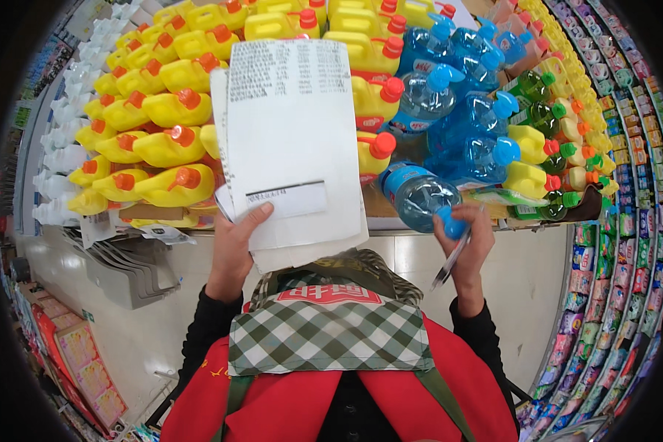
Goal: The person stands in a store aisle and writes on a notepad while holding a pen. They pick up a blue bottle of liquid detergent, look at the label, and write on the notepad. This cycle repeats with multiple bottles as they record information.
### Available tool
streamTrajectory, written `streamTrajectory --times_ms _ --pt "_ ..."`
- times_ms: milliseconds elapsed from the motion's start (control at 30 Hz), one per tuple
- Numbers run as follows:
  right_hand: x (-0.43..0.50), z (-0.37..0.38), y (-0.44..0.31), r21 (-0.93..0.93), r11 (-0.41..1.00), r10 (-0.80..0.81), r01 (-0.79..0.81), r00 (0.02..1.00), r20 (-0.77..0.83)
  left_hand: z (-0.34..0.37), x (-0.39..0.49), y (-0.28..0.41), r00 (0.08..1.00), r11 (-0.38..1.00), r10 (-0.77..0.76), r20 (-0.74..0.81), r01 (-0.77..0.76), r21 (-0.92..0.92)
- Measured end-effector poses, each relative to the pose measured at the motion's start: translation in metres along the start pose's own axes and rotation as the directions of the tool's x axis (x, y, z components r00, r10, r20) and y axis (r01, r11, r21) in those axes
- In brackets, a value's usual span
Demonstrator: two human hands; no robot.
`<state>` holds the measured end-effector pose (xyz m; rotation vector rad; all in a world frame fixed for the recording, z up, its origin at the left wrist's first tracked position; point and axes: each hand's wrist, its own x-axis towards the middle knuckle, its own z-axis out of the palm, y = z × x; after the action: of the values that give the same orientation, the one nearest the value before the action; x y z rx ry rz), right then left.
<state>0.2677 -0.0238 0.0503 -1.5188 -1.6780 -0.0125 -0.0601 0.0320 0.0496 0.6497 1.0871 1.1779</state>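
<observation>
My left hand point(235, 243) grips a stack of papers point(295, 143) by its lower left edge, thumb on top. The top sheet bears rows of writing, and a small paper slip point(290, 201) lies near its bottom. In my right hand point(472, 235) there is a pen point(446, 268), tip pointing down toward me. The same hand's fingers are on the blue cap of a clear plastic jug point(422, 193), which leans toward me at the display's front edge. Yellow jugs point(179, 108) with red caps fill the display left of and behind the papers.
Blue jugs point(469, 157) stand right of the leaning jug, with green bottles point(538, 110) farther right. White bottles point(61, 188) line the left end. Curving shelves of packaged goods point(588, 265) rise at the right. Grey stacked baskets or trays point(130, 271) sit below the display's left part.
</observation>
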Motion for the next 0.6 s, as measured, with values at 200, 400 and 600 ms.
streamTrajectory --times_ms 200,400,600 --pt "0.055 0.015 0.015 -0.047 0.999 -0.002 0.002 1.0 0.003 0.006 -0.004 -0.005 0.999 0.998 0.032 0.039 -0.03 -0.056" --pt "0.078 0.031 0.014 -0.126 0.992 0.003 0.0 1.0 0.023 0.016 -0.008 -0.006 0.998 0.994 -0.008 0.058 0.015 -0.111" --pt "0.09 0.036 0.009 -0.148 0.988 0.042 -0.033 0.997 0.057 0.024 -0.005 -0.009 0.998 0.999 0.024 0.054 -0.022 -0.048"
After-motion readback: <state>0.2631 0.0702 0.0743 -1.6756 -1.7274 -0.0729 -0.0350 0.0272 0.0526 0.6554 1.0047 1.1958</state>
